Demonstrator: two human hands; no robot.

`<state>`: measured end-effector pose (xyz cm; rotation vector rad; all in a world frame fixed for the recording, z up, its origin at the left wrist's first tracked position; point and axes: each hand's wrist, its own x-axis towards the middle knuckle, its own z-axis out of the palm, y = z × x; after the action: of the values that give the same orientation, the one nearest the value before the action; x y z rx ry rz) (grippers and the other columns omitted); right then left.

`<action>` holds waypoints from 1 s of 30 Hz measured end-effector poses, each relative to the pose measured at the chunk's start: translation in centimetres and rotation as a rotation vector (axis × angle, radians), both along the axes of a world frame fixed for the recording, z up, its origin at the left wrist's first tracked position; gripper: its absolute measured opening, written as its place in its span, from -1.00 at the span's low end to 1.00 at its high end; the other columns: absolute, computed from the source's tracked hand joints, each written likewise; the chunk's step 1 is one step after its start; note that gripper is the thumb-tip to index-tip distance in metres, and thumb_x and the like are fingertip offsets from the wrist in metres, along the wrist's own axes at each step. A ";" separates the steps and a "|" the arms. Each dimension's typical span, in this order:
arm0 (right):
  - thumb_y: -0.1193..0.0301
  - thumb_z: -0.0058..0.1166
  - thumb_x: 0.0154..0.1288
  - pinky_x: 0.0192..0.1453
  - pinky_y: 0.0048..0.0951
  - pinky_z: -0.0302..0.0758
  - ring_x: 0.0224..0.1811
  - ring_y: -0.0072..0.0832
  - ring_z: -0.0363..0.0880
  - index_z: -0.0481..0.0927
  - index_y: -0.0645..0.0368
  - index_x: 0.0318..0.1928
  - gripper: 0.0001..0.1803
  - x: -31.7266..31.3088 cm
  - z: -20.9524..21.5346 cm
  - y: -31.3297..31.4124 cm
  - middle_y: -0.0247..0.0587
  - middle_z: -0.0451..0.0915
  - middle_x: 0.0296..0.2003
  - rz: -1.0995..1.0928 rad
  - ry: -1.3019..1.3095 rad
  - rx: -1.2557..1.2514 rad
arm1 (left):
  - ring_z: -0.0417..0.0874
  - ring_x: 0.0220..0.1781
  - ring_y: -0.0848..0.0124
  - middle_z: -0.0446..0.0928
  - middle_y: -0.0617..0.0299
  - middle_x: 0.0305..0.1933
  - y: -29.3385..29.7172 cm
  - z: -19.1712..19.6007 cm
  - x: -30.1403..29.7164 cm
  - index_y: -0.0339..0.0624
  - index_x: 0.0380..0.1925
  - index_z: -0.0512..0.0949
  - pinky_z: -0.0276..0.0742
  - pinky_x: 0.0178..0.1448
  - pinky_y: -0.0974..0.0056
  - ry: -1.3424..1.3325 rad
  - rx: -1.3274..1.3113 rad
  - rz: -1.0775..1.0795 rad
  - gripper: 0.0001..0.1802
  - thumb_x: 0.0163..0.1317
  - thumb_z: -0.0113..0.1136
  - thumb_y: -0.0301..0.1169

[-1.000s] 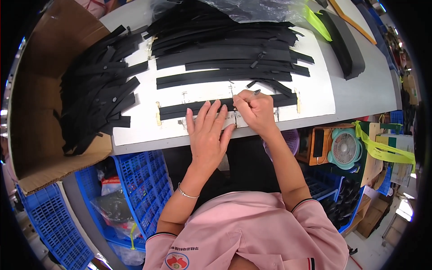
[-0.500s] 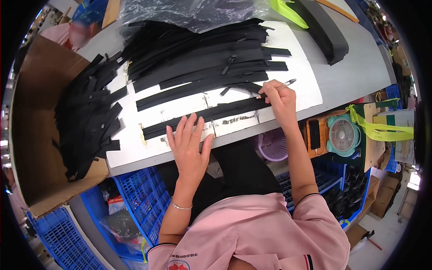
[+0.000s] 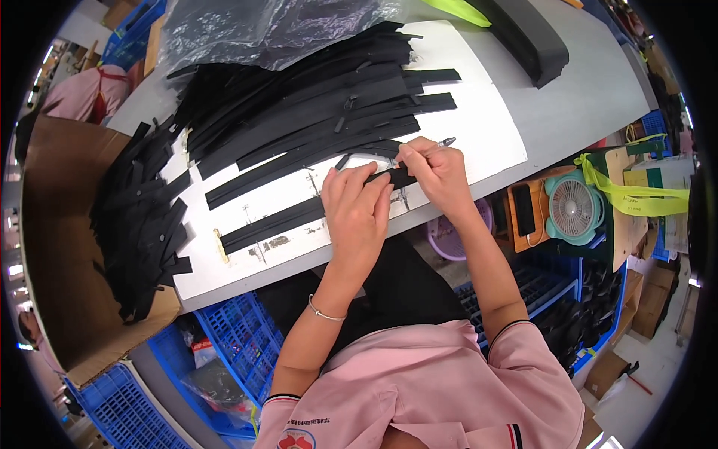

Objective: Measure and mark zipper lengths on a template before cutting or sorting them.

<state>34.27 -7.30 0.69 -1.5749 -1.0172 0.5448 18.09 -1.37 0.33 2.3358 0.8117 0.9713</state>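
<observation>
A long black zipper (image 3: 277, 224) lies along the near side of a white board (image 3: 486, 127). Across its right half rests my left hand (image 3: 354, 213), fingers extended and pressing on the tape. My right hand (image 3: 441, 176) is closed around a pen (image 3: 447, 141), whose back end sticks out above the fingers. The pen's tip is hidden at the zipper's right end. The two hands are close together. Farther back on the board spreads a layered pile of black zippers (image 3: 299, 108), one with a pull showing on top.
At the left stands a cardboard box (image 3: 63, 172) with more black zippers (image 3: 142, 217) hanging over its side. Clear plastic sheeting (image 3: 247, 34) and a dark grey block (image 3: 523, 37) lie at the back. A small fan (image 3: 574, 208) and a phone (image 3: 523, 209) are at the right.
My left hand has slid right along the zipper, close to my right hand. The right hand keeps the pen at the zipper's right end. The whole view has shifted slightly.
</observation>
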 end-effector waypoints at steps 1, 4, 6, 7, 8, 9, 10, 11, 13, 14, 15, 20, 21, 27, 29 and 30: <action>0.49 0.13 0.50 -0.36 -0.58 0.40 -0.45 -0.70 0.49 0.69 0.41 -0.34 -0.75 0.0 0.0 -0.1 -0.32 0.70 -0.40 0.003 -0.025 0.001 | 0.63 0.14 0.20 0.70 0.21 0.02 0.0 -0.1 0.2 -0.16 -0.15 0.77 0.29 0.52 -0.07 0.002 -0.004 -0.007 -0.82 0.22 0.44 -0.48; 0.49 0.14 0.50 -0.37 -0.58 0.40 -0.45 -0.71 0.49 0.69 0.42 -0.32 -0.76 0.0 0.2 -0.2 -0.30 0.70 -0.40 0.003 -0.076 -0.017 | 0.62 0.10 0.20 0.70 0.23 -0.01 -0.1 -0.1 0.5 -0.16 -0.21 0.78 0.33 0.48 -0.04 -0.001 0.007 0.010 -0.84 0.19 0.45 -0.50; 0.46 0.17 0.46 -0.39 -0.52 0.45 -0.48 -0.57 0.57 0.70 0.39 -0.35 -0.75 0.0 0.3 -0.1 -0.26 0.73 -0.40 -0.006 -0.119 -0.040 | 0.62 0.11 0.21 0.70 0.23 -0.01 0.0 -0.1 0.5 -0.16 -0.21 0.78 0.34 0.47 -0.03 -0.002 0.008 0.014 -0.83 0.17 0.47 -0.50; 0.43 0.21 0.42 -0.41 -0.46 0.50 -0.51 -0.44 0.66 0.70 0.36 -0.38 -0.75 0.0 0.2 -0.1 -0.22 0.76 -0.40 -0.014 -0.165 -0.060 | 0.62 0.11 0.21 0.70 0.23 -0.01 0.0 -0.1 0.5 -0.16 -0.21 0.78 0.34 0.47 -0.03 0.000 0.006 0.015 -0.83 0.17 0.47 -0.50; 0.43 0.21 0.42 -0.41 -0.46 0.50 -0.51 -0.44 0.66 0.70 0.36 -0.38 -0.75 0.0 0.2 0.0 -0.22 0.76 -0.40 -0.013 -0.163 -0.062 | 0.61 0.11 0.20 0.69 0.21 0.00 0.0 0.0 0.5 -0.19 -0.22 0.77 0.34 0.46 -0.08 -0.002 0.006 0.008 -0.83 0.16 0.45 -0.51; 0.43 0.22 0.42 -0.41 -0.46 0.50 -0.52 -0.42 0.66 0.70 0.35 -0.39 -0.76 -0.1 0.1 0.1 -0.23 0.76 -0.40 -0.031 -0.197 -0.035 | 0.60 0.12 0.19 0.67 0.18 0.00 -0.1 0.0 0.5 -0.21 -0.22 0.77 0.34 0.46 -0.12 -0.005 0.007 0.002 -0.83 0.15 0.44 -0.53; 0.43 0.22 0.41 -0.41 -0.45 0.51 -0.52 -0.40 0.66 0.71 0.34 -0.39 -0.76 -0.1 0.0 0.1 -0.23 0.76 -0.40 -0.050 -0.232 -0.008 | 0.60 0.12 0.19 0.67 0.18 0.00 0.0 0.0 0.5 -0.21 -0.22 0.77 0.34 0.46 -0.12 -0.005 0.006 0.002 -0.83 0.15 0.44 -0.53; 0.43 0.22 0.41 -0.41 -0.45 0.51 -0.52 -0.40 0.66 0.71 0.34 -0.39 -0.76 -0.1 -0.1 0.1 -0.23 0.76 -0.40 -0.050 -0.231 -0.008 | 0.60 0.11 0.19 0.67 0.19 0.00 0.0 0.0 0.5 -0.21 -0.22 0.76 0.34 0.46 -0.12 -0.004 0.008 0.003 -0.83 0.15 0.44 -0.52; 0.42 0.23 0.40 -0.43 -0.45 0.50 -0.56 -0.41 0.63 0.72 0.32 -0.40 -0.76 0.0 -0.4 -0.1 -0.26 0.75 -0.44 -0.030 -0.148 0.060 | 0.60 0.11 0.19 0.67 0.19 0.00 0.0 -0.1 0.5 -0.21 -0.23 0.76 0.34 0.46 -0.11 -0.003 0.011 0.002 -0.83 0.15 0.44 -0.52; 0.42 0.23 0.40 -0.43 -0.45 0.50 -0.56 -0.41 0.63 0.72 0.32 -0.40 -0.76 0.1 -0.5 -0.2 -0.26 0.75 -0.44 -0.031 -0.147 0.060 | 0.60 0.11 0.19 0.67 0.19 0.00 0.0 -0.1 0.4 -0.20 -0.23 0.76 0.34 0.46 -0.11 -0.003 0.013 0.004 -0.83 0.15 0.45 -0.52; 0.42 0.23 0.38 -0.44 -0.43 0.48 -0.58 -0.41 0.61 0.72 0.30 -0.41 -0.77 0.3 -0.5 -0.4 -0.25 0.72 -0.49 0.008 -0.120 0.047 | 0.60 0.11 0.19 0.67 0.19 0.00 0.1 0.0 0.4 -0.20 -0.23 0.76 0.34 0.46 -0.11 -0.003 0.015 0.007 -0.84 0.15 0.45 -0.52; 0.41 0.23 0.34 -0.49 -0.36 0.40 -0.64 -0.38 0.51 0.69 0.26 -0.47 -0.76 0.6 -0.8 -0.5 -0.20 0.61 -0.62 0.055 -0.195 0.051 | 0.60 0.10 0.19 0.67 0.19 0.00 0.1 0.0 0.5 -0.20 -0.21 0.76 0.34 0.46 -0.11 0.004 0.019 0.003 -0.82 0.15 0.45 -0.51; 0.41 0.23 0.33 -0.50 -0.34 0.38 -0.65 -0.35 0.48 0.68 0.25 -0.50 -0.75 0.5 -0.8 -0.4 -0.19 0.58 -0.64 0.061 -0.243 0.054 | 0.60 0.10 0.20 0.66 0.19 0.01 0.1 0.0 0.5 -0.20 -0.21 0.76 0.34 0.46 -0.11 0.005 0.022 0.003 -0.82 0.15 0.45 -0.50; 0.41 0.21 0.33 -0.51 -0.32 0.36 -0.66 -0.28 0.45 0.65 0.23 -0.52 -0.74 1.1 -0.5 -0.4 -0.17 0.55 -0.65 0.099 -0.336 0.060 | 0.54 0.26 0.11 0.63 0.18 0.14 0.0 -0.3 0.0 -0.15 -0.11 0.76 0.30 0.51 -0.06 0.047 -0.054 0.029 -0.69 0.10 0.52 -0.47; 0.46 0.19 0.35 -0.49 -0.36 0.38 -0.63 -0.35 0.53 0.65 0.25 -0.50 -0.76 0.6 -0.1 -0.9 -0.19 0.59 -0.63 0.053 -0.109 0.067 | 0.49 0.33 0.05 0.58 0.13 0.22 0.6 0.8 0.2 -0.14 0.01 0.72 0.25 0.54 -0.10 0.083 -0.001 0.045 -0.58 0.09 0.54 -0.44; 0.46 0.19 0.35 -0.49 -0.36 0.38 -0.63 -0.35 0.53 0.65 0.25 -0.50 -0.76 0.6 -0.1 -0.9 -0.19 0.59 -0.63 0.053 -0.107 0.075 | 0.44 0.41 0.00 0.52 0.08 0.30 1.1 1.2 0.4 -0.14 0.12 0.68 0.20 0.57 -0.14 0.117 0.045 0.059 -0.46 0.08 0.55 -0.41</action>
<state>34.85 -8.20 0.59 -1.5275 -1.1499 0.4573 18.47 -0.27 1.50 2.4389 0.9176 0.8916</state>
